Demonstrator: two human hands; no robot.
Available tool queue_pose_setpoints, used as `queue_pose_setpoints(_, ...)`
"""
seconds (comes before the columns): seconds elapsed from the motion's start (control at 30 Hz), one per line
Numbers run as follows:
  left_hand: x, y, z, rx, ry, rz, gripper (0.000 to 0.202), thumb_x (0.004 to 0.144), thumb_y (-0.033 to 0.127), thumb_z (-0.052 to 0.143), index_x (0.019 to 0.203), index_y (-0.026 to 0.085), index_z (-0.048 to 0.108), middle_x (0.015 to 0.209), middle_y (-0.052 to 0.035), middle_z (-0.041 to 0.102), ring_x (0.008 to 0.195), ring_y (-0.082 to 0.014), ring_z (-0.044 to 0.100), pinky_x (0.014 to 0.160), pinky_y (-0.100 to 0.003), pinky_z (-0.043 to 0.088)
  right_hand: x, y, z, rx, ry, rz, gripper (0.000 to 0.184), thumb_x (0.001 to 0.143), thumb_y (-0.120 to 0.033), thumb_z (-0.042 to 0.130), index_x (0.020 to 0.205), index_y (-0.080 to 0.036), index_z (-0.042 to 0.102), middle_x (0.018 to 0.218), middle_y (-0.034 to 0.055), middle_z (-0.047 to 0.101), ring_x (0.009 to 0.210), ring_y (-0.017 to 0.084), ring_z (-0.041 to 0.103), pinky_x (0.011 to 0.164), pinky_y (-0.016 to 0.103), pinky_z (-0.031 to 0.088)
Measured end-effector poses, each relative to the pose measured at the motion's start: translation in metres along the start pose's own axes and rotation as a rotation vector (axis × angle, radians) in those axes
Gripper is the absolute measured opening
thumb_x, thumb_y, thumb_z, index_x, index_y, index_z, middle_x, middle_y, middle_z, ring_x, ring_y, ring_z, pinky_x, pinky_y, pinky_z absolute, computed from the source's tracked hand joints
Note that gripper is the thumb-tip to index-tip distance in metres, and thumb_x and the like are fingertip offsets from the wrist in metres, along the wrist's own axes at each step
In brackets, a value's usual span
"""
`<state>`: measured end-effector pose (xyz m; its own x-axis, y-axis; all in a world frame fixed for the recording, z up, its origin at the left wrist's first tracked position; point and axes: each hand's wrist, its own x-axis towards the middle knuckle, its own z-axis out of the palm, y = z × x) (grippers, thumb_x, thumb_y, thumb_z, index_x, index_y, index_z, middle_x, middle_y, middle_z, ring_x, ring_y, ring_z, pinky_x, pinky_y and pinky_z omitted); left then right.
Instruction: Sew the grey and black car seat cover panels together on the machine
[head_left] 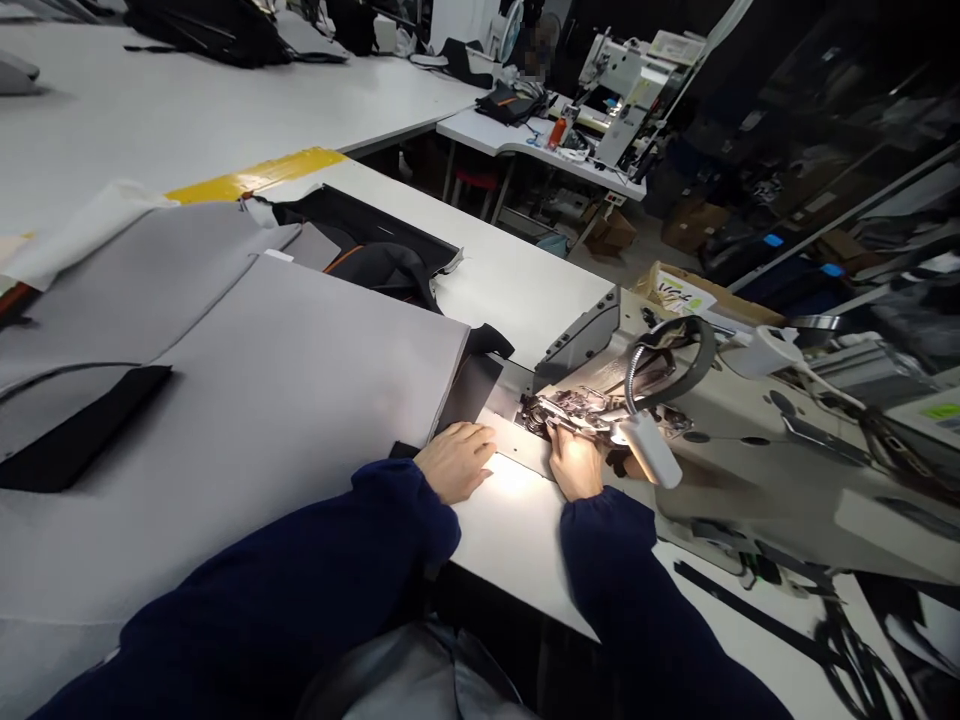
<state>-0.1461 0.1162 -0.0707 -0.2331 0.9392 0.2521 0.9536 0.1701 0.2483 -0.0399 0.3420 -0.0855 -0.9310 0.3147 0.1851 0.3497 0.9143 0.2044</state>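
My left hand (pixel 455 459) lies flat, fingers together, on the edge of a large grey fabric sheet (pixel 285 400) where it meets the white table. My right hand (pixel 576 462) reaches under the head of the sewing machine (pixel 720 440), fingers at the needle area (pixel 559 415); what it pinches is hidden by glare from the small work lamp (pixel 645 447). Both arms wear dark blue sleeves. A dark fabric edge (pixel 472 385) runs from the grey sheet toward the needle.
A black fabric strip (pixel 82 425) lies on the grey sheet at left. More black fabric (pixel 375 255) is piled behind it. Yellow tape (pixel 255 175) marks the far table. A second sewing machine (pixel 630 85) stands on a back table. Cardboard boxes (pixel 694 295) sit beyond.
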Motion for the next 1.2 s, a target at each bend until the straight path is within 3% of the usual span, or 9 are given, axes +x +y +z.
queue_pose_setpoints(0.13, -0.001, -0.001, 0.001, -0.012, 0.014, 0.004, 0.026, 0.088, 0.031, 0.057, 0.107, 0.013, 0.056, 0.126, -0.0109, 0.051, 0.118, -0.0239, 0.046, 0.100, -0.037, 0.038, -0.006, -0.002, -0.004, -0.019, 0.023, 0.013, 0.040, 0.096, -0.030, 0.031, 0.101, -0.011, 0.065, 0.092, 0.0174, 0.064, 0.079, 0.024, 0.060, 0.067, 0.032, 0.046)
queue_pose_setpoints(0.3, -0.001, -0.001, 0.001, -0.022, 0.007, 0.001, 0.026, 0.088, 0.030, 0.059, 0.105, 0.011, 0.056, 0.125, -0.0115, 0.051, 0.117, -0.0241, 0.046, 0.098, -0.037, 0.038, -0.015, -0.001, -0.010, -0.066, 0.044, -0.040, 0.042, 0.095, -0.037, 0.035, 0.124, -0.014, 0.056, 0.108, 0.0175, 0.060, 0.082, 0.024, 0.060, 0.059, 0.029, 0.043)
queue_pose_setpoints(0.43, -0.002, -0.001, 0.002, -0.031, 0.012, -0.010, 0.027, 0.087, 0.031, 0.060, 0.105, 0.011, 0.057, 0.124, -0.0117, 0.052, 0.116, -0.0248, 0.046, 0.097, -0.037, 0.037, -0.016, 0.001, -0.009, -0.036, 0.037, 0.019, 0.043, 0.093, -0.040, 0.039, 0.121, -0.013, 0.058, 0.099, 0.0166, 0.063, 0.074, 0.022, 0.060, 0.057, 0.029, 0.043)
queue_pose_setpoints(0.53, -0.002, -0.002, 0.003, -0.034, 0.014, -0.011, 0.028, 0.087, 0.032, 0.060, 0.104, 0.010, 0.058, 0.121, -0.0124, 0.053, 0.114, -0.0246, 0.047, 0.096, -0.037, 0.037, -0.015, 0.003, -0.006, 0.028, 0.017, 0.091, 0.040, 0.090, -0.041, 0.044, 0.115, -0.014, 0.061, 0.090, 0.0142, 0.066, 0.073, 0.024, 0.061, 0.061, 0.030, 0.044)
queue_pose_setpoints(0.63, -0.001, -0.003, 0.004, -0.044, 0.004, -0.015, 0.028, 0.087, 0.033, 0.060, 0.102, 0.009, 0.059, 0.118, -0.0126, 0.054, 0.111, -0.0243, 0.048, 0.095, -0.036, 0.037, -0.008, 0.004, -0.003, 0.035, -0.004, 0.083, 0.039, 0.090, -0.040, 0.045, 0.116, -0.016, 0.061, 0.093, 0.0143, 0.068, 0.080, 0.027, 0.062, 0.067, 0.034, 0.047)
queue_pose_setpoints(0.83, -0.003, -0.004, 0.005, -0.074, 0.018, -0.029, 0.025, 0.086, 0.031, 0.060, 0.099, 0.010, 0.061, 0.111, -0.0123, 0.056, 0.108, -0.0236, 0.049, 0.093, -0.036, 0.036, 0.019, 0.002, 0.003, 0.009, 0.074, -0.192, 0.041, 0.089, -0.030, 0.038, 0.122, -0.013, 0.057, 0.113, 0.0183, 0.062, 0.108, 0.034, 0.054, 0.096, 0.050, 0.038)
queue_pose_setpoints(1.03, -0.002, -0.004, 0.004, -0.101, 0.008, -0.032, 0.025, 0.085, 0.031, 0.061, 0.097, 0.008, 0.063, 0.109, -0.0133, 0.056, 0.105, -0.0243, 0.050, 0.091, -0.037, 0.037, 0.024, 0.004, 0.014, 0.072, 0.082, -0.151, 0.040, 0.087, -0.025, 0.036, 0.117, -0.009, 0.057, 0.111, 0.0226, 0.061, 0.110, 0.036, 0.052, 0.094, 0.052, 0.039)
queue_pose_setpoints(1.2, -0.002, -0.004, 0.005, -0.104, 0.027, -0.032, 0.024, 0.085, 0.030, 0.061, 0.096, 0.008, 0.062, 0.109, -0.0135, 0.056, 0.107, -0.0246, 0.050, 0.091, -0.037, 0.037, 0.024, 0.003, 0.020, 0.130, 0.051, -0.150, 0.037, 0.088, -0.024, 0.034, 0.113, -0.012, 0.058, 0.103, 0.0191, 0.063, 0.108, 0.035, 0.053, 0.095, 0.052, 0.038)
